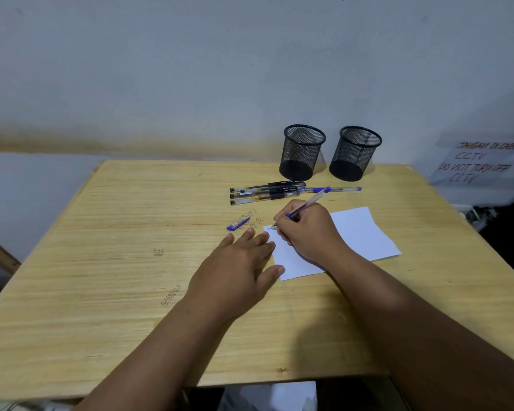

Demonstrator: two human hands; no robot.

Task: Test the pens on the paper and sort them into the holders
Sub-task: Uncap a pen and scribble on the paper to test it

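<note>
Wood table (101, 292): right hand (307, 232) grips blue pen (307, 204) on paper (365, 232), left hand (238, 268) flat, open.

I count 2 mesh holders (302, 152), 1 paper sheet (362, 232), 1 loose cap (238, 224), approx. 5 pens (267, 191) incl. one held.

1 head-worn view looks forward and down from 6 o'clock, close over the tabletop (107, 262), facing the wall (190, 69) at 12 o'clock; both forearms enter from below.
</note>
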